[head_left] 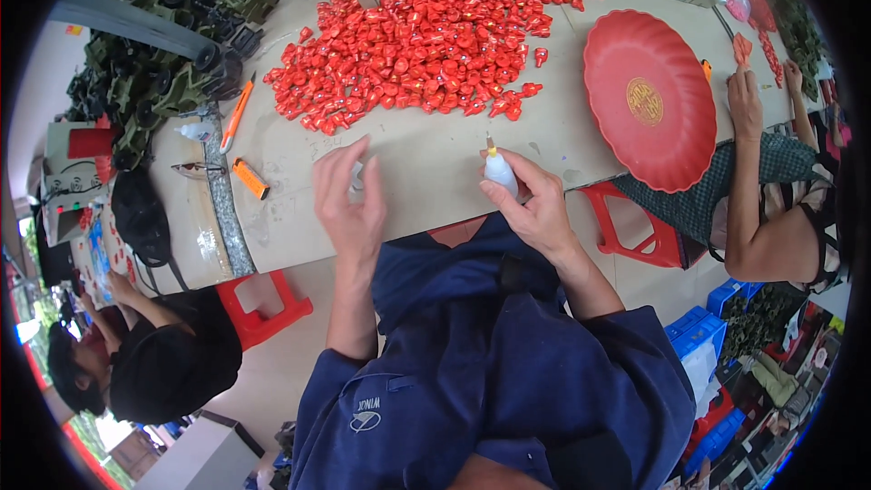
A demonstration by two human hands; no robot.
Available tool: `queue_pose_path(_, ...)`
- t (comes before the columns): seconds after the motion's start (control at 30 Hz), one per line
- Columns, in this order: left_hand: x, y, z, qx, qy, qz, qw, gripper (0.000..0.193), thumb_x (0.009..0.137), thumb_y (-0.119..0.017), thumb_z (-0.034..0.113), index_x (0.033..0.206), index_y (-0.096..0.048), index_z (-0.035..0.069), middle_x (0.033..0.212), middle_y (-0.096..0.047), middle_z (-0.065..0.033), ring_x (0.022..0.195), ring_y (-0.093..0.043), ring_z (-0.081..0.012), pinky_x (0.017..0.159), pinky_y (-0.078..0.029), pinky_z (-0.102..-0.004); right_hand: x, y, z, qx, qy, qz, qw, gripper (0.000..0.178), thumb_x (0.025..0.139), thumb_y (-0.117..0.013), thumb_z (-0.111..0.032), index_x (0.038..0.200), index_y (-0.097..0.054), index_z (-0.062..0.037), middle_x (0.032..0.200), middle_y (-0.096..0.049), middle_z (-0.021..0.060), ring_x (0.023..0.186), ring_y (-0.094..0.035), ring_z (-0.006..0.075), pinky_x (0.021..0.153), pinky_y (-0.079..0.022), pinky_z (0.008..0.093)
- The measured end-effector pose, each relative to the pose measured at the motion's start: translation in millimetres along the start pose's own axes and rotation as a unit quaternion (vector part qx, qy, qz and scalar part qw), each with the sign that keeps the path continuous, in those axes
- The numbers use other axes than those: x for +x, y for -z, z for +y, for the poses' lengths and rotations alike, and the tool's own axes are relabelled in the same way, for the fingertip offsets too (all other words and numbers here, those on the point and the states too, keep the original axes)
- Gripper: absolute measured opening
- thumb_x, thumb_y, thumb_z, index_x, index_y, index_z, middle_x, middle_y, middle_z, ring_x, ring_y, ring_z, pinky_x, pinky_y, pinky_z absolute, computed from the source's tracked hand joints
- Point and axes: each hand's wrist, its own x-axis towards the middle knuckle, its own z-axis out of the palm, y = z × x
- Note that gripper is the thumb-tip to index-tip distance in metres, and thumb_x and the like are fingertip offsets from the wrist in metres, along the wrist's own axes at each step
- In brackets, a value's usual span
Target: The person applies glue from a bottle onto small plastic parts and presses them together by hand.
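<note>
Left hand [347, 204]: nearer red pieces [408, 59]; loosely parted, cannot tell if holding
Right hand [542, 204]: grasping bottle [498, 174], nozzle [491, 145] toward table's [290, 229] far edge

Grn toy vehs [177, 86] piled L, red stool [667, 243] R.

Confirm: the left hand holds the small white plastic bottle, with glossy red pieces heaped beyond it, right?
No: the head view shows the right hand, not the left, holding the small white plastic bottle, with glossy red pieces heaped beyond it.
</note>
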Motion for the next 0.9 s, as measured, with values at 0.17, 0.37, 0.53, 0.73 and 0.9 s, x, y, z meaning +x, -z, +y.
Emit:
queue_pose_path(0.17, 21, -46, 19, -0.028, -0.016, -0.073, 0.997, 0.019, 0.071, -0.062, 0.001, 0.089, -0.061, 0.002, 0.085, -0.057, -0.0113, 0.08, -0.054, -0.026, 0.072, -0.043, -0.0321, 2, 2, 6, 0.001, 0.021, 0.034, 0.999, 0.032, 0.074, -0.065, -0.013, 0.1, -0.055, 0.0025, 0.08, -0.059, 0.0114, 0.066, -0.055, 0.0164, 0.059, -0.043, 0.0259)
queue_pose_path(0.37, 43, -67, 23, 0.01, -0.047, -0.021, 0.999, 0.018, 0.073, -0.062, 0.005, 0.091, -0.06, 0.001, 0.089, -0.055, -0.0124, 0.08, -0.053, -0.0239, 0.072, -0.043, -0.0322, 3, -1, 17, 0.022, 0.049, 0.086, 0.995, 0.031, 0.074, -0.065, -0.013, 0.099, -0.055, 0.0021, 0.077, -0.058, 0.0102, 0.063, -0.054, 0.0162, 0.055, -0.041, 0.025)
queue_pose_path(0.53, 72, -62, 24, 0.072, -0.127, -0.013, 0.989, 0.02, 0.075, -0.059, 0.006, 0.093, -0.059, 0.0, 0.09, -0.056, -0.014, 0.086, -0.051, -0.0274, 0.077, -0.041, -0.0345, 6, 3, 16, 0.0, 0.092, 0.096, 0.991, 0.029, 0.073, -0.065, -0.013, 0.097, -0.056, 0.0019, 0.076, -0.058, 0.0112, 0.063, -0.055, 0.0196, 0.056, -0.043, 0.0275)
queue_pose_path(0.73, 111, -78, 26, 0.066, -0.183, -0.052, 0.979, 0.02, 0.075, -0.058, 0.005, 0.094, -0.059, 0.0, 0.092, -0.057, -0.015, 0.089, -0.051, -0.0286, 0.08, -0.041, -0.0356, 2, 7, 10, 0.004, 0.078, 0.077, 0.994, 0.028, 0.072, -0.065, -0.012, 0.095, -0.056, 0.0012, 0.076, -0.058, 0.0125, 0.065, -0.057, 0.0224, 0.059, -0.044, 0.0288)
queue_pose_path(0.9, 163, -114, 28, 0.087, -0.219, -0.081, 0.969, 0.02, 0.076, -0.056, 0.007, 0.094, -0.059, 0.002, 0.094, -0.057, -0.0141, 0.09, -0.051, -0.0298, 0.081, -0.042, -0.0361, 2, 10, 13, -0.014, 0.11, 0.079, 0.991, 0.03, 0.071, -0.066, -0.013, 0.096, -0.056, 0.0012, 0.077, -0.059, 0.0131, 0.067, -0.058, 0.0249, 0.06, -0.045, 0.0307)
